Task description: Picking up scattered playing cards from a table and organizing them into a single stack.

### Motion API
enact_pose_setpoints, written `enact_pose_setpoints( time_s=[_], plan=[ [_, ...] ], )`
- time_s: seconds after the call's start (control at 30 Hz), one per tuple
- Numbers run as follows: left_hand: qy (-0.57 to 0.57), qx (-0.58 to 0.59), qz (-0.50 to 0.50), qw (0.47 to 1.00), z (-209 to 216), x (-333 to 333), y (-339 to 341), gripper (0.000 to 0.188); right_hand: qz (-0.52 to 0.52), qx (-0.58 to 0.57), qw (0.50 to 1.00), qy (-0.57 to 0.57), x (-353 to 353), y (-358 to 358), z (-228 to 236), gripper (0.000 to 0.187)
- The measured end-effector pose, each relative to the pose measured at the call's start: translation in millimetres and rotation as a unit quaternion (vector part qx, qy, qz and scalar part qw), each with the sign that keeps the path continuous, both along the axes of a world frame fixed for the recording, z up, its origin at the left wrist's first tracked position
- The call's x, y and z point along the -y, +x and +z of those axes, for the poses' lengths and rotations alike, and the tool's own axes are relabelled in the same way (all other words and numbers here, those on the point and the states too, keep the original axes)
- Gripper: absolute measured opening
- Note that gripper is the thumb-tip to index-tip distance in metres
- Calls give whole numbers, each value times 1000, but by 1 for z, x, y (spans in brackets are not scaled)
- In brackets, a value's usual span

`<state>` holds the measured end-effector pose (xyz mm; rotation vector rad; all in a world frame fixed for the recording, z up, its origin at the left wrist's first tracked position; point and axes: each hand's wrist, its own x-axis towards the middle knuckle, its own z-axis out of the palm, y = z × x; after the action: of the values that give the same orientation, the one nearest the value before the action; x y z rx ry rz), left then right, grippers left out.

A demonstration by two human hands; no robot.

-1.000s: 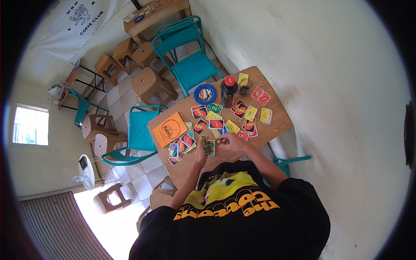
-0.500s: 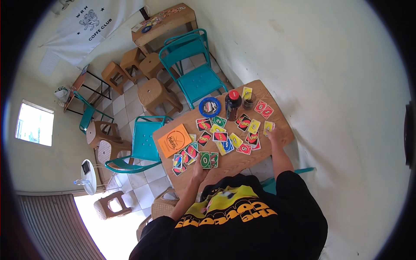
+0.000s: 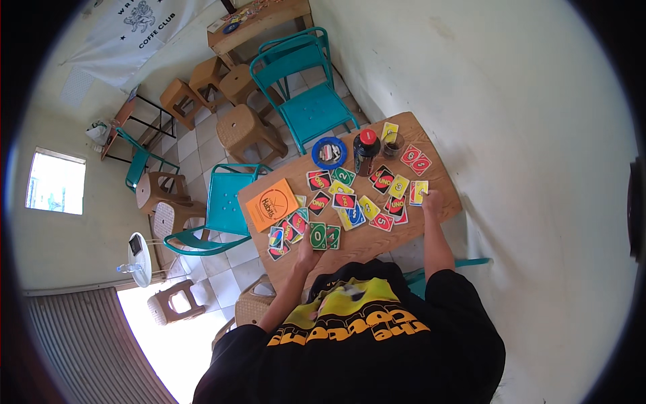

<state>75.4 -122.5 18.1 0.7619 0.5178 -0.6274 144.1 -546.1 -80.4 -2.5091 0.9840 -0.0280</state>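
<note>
My left hand is closed round two green playing cards, fanned side by side at the table's near edge. At the right, my right hand pinches a yellow playing card just over the tabletop; a pale edge shows beside the yellow, and I cannot tell whether it is a second card. Between the hands lie scattered playing cards, some face up and some face down. Two red cards rest beyond my right hand. More cards overlap beside my left hand.
An orange booklet or flat box lies on the wooden table at left. Toward the back stand a blue dish, a dark bottle with a red cap and a glass. Teal chairs and brown stools surround the table.
The view has shifted slightly, so the far table sits higher in the picture. My right hand has turned a little with the yellow card. My left hand keeps its hold on the green cards.
</note>
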Motion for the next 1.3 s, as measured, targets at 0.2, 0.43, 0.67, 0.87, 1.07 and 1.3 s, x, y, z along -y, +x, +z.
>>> enact_pose_setpoints(
  time_s=[0.2, 0.43, 0.67, 0.87, 1.07, 1.3],
  plan=[
    [-12, 6, 3, 1000, 3, 6, 9, 53, 18, -29, 998, -57, -18, -11, 26, 20],
    [-41, 14, 15, 999, 15, 21, 19, 54, 157, 141, 886, 414, -109, -15, 82, 21],
    [-114, 4, 5, 993, 37, 42, 26, 53, 258, 33, 795, 548, -203, -31, 156, 25],
    [-110, 18, -7, 994, 24, 29, 23, 53, 412, 126, 898, 88, -237, -35, 181, 46],
    [-73, 20, -12, 997, 35, 28, 19, 53, 581, 161, 784, 146, -237, -34, 169, 51],
    [-28, 38, 16, 999, 20, 23, 10, 50, 569, 168, 787, 169, -249, -39, 155, 55]
  ],
)
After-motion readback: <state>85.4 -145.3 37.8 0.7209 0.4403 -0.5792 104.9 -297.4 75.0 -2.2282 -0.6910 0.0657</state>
